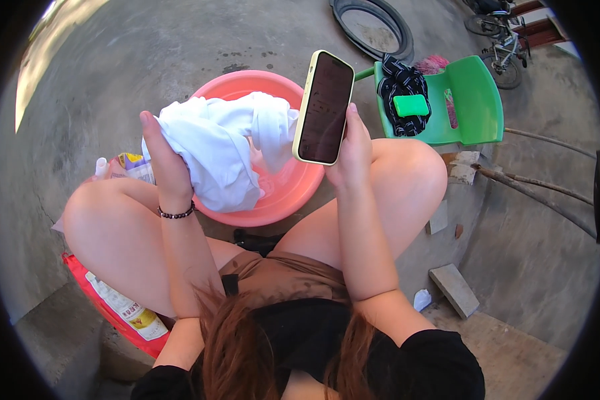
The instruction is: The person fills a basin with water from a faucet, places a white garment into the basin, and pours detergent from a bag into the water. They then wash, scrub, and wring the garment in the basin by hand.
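Note:
My left hand (166, 160), with a beaded bracelet at its wrist, holds a bunched white cloth (212, 150) over a round pink plastic basin (292, 200). The cloth hangs across the basin, and part of it is looped near the phone. My right hand (352, 150) grips a smartphone (325, 107) in a pale yellow case, upright with its screen towards me. The fingers behind the phone and those behind the cloth are hidden. A little water seems to lie in the basin, which stands on the ground just beyond my knees.
At the right, a small green plastic chair (477, 100) bears a black patterned cloth (397, 80) with a green soap bar (411, 105) on it. A tire (405, 37) and bicycles (502, 55) lie beyond. Packages (140, 167), a red sack (115, 305), wooden poles (540, 195) and a brick (454, 290) flank me.

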The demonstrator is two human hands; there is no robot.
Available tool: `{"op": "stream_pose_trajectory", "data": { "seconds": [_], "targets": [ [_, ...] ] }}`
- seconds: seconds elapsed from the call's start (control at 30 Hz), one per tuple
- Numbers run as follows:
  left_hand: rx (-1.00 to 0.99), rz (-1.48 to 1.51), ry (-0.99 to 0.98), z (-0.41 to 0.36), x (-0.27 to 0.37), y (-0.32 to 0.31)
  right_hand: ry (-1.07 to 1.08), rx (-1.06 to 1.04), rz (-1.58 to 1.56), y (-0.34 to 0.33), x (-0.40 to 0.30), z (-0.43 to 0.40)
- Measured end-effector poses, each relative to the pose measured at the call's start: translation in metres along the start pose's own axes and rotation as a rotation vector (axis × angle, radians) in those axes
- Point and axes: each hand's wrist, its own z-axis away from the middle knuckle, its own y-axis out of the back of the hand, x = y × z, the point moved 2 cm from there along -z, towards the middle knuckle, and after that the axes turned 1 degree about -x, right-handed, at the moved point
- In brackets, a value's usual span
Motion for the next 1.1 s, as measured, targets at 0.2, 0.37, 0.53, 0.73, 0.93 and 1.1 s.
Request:
{"op": "stream_pose_trajectory", "data": {
  "seconds": [0.2,0.37,0.53,0.73,0.93,1.1],
  "targets": [
    [0.036,-0.053,-0.125,-0.004,-0.005,0.004,0.031,0.01,0.0,-0.001,-0.004,0.0],
    [-0.169,-0.679,0.354,-0.007,-0.045,-0.012,0.046,0.038,0.012,-0.002,-0.016,0.004],
    [-0.568,-1.359,0.623,-0.018,-0.101,0.046,0.034,0.067,-0.049,-0.007,-0.057,0.023],
    [-0.482,-1.19,0.411,-0.022,-0.089,0.031,0.506,0.237,0.097,0.045,-0.193,0.041],
    [-0.498,-1.318,0.596,-0.017,-0.083,0.02,0.657,0.632,0.62,0.176,-0.293,-0.004],
    [-0.51,-1.264,0.595,-0.024,-0.091,0.02,0.553,0.831,1.341,0.269,-0.302,-0.065]
  ]
}}
